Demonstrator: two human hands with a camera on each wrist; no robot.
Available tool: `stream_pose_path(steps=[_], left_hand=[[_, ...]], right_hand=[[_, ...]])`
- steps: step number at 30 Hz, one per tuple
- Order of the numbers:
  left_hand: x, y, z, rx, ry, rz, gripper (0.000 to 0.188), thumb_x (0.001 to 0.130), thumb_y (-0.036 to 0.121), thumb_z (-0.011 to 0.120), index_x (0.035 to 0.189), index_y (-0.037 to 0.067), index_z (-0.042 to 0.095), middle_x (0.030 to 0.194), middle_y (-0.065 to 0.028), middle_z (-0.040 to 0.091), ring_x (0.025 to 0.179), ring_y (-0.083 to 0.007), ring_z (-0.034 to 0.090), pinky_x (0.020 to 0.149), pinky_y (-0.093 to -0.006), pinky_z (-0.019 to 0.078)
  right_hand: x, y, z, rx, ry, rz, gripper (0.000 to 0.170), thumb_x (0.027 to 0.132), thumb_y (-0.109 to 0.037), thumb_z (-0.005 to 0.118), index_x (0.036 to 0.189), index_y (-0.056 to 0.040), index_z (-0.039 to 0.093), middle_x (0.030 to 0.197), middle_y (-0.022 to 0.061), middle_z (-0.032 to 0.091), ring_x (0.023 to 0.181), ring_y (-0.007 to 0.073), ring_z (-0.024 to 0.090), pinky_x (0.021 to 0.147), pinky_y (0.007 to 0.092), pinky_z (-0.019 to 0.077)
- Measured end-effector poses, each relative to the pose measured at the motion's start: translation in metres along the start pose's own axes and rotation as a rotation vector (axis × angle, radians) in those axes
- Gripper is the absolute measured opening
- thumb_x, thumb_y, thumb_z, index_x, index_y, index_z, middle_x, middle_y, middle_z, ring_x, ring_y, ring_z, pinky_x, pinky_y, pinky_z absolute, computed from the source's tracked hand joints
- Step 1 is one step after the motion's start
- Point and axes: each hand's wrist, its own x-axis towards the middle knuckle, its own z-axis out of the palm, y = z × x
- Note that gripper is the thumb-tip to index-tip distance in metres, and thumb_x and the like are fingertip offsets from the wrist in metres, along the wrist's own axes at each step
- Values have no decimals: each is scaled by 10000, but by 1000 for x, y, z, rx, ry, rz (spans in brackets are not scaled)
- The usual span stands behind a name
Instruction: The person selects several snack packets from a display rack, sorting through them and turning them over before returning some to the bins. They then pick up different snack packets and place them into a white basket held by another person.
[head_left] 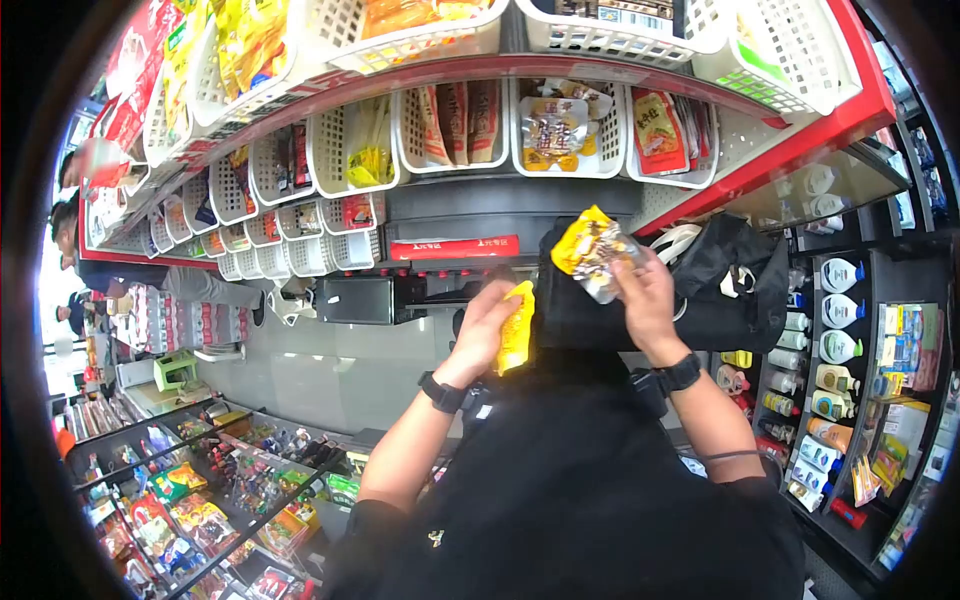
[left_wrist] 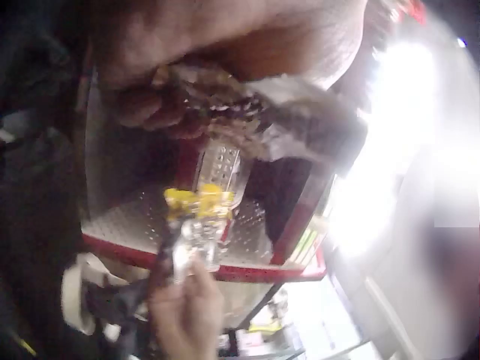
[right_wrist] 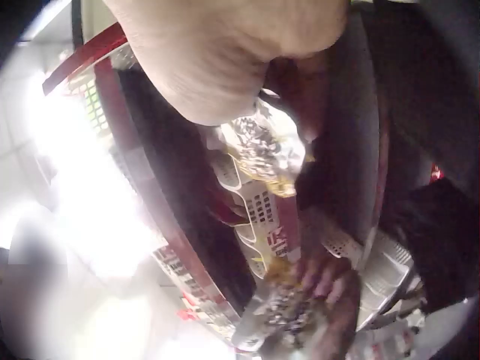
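In the head view, the left hand (head_left: 480, 335) grips a yellow packet (head_left: 517, 328) held on edge. To its right, the right hand (head_left: 648, 300) pinches a clear and yellow packet (head_left: 598, 252) by its lower corner. The two packets are apart. The left wrist view has the left hand (left_wrist: 232, 45) large at the top, gripping its packet (left_wrist: 225, 112), and the right hand (left_wrist: 187, 311) below with the other packet (left_wrist: 199, 225). From the right wrist, the right packet (right_wrist: 266, 146) hangs under the right hand (right_wrist: 232, 52); the left hand (right_wrist: 334, 300) holds its packet (right_wrist: 289, 315) below.
White baskets (head_left: 355, 160) of packaged snacks line the red-edged shelves ahead. A black bag (head_left: 735, 285) lies right of the hands. Bottles stand on shelves (head_left: 838, 310) at the far right. Racks of goods (head_left: 190, 510) fill the lower left. A person (head_left: 165, 280) is at the left.
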Motion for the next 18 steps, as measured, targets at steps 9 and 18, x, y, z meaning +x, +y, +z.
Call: stream_pose_path(steps=[9, 18], left_hand=[[-14, 24, -15, -1141, -449, 5, 209, 952, 183, 396, 759, 101, 383, 702, -18, 347, 644, -144, 347, 614, -277, 327], [-21, 39, -24, -958, -259, -8, 495, 894, 526, 446, 749, 53, 444, 720, -42, 386, 677, -184, 398, 617, -296, 356]], right_hand=[[-38, -26, 24, -630, -95, -345, 109, 865, -26, 568, 938, 55, 578, 862, 129, 565, 777, 239, 568, 712, 300, 448], [-50, -31, 45, -489, -271, -215, 120, 855, -37, 574, 923, 61, 571, 851, 130, 564, 770, 207, 564, 699, 299, 446]])
